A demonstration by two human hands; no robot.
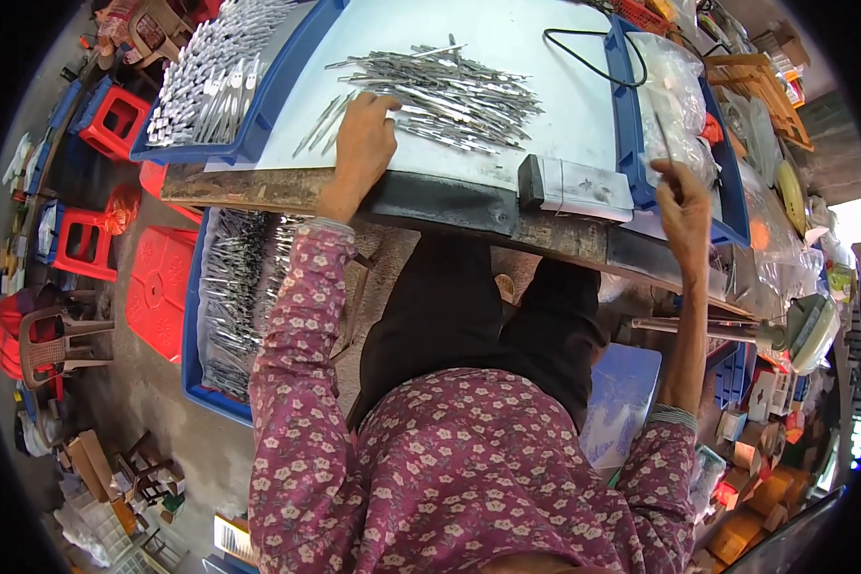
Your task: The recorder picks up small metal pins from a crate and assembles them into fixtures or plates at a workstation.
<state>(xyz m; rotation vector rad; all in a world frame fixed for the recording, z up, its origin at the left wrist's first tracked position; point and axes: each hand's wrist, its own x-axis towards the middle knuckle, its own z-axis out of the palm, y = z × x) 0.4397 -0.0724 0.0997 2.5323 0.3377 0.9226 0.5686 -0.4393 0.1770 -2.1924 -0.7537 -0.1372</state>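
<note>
A heap of thin, pointed metal pieces (pixel 464 96) lies on the white tabletop (pixel 306 57). At the heap's left edge, beside a few separate pieces, rests my left hand (pixel 365 139). Its fingers are bent a little and apart, touching the pieces, and I see nothing gripped in them. My right hand (pixel 684 206) is raised at the right, near the blue tray (pixel 732 182) with clear plastic bags. Thumb and fingers there pinch a slim metal piece (pixel 662 137), which points up and away from me. Its lower end is hidden in the fingers.
A small block (pixel 584 188) with a pale top sits at the table's front edge. Back left, a blue bin (pixel 258 124) holds many bright metal pieces; another blue crate (pixel 193 354) of them stands below. Red stools (pixel 163 287) are at left, a lamp (pixel 811 333) at right.
</note>
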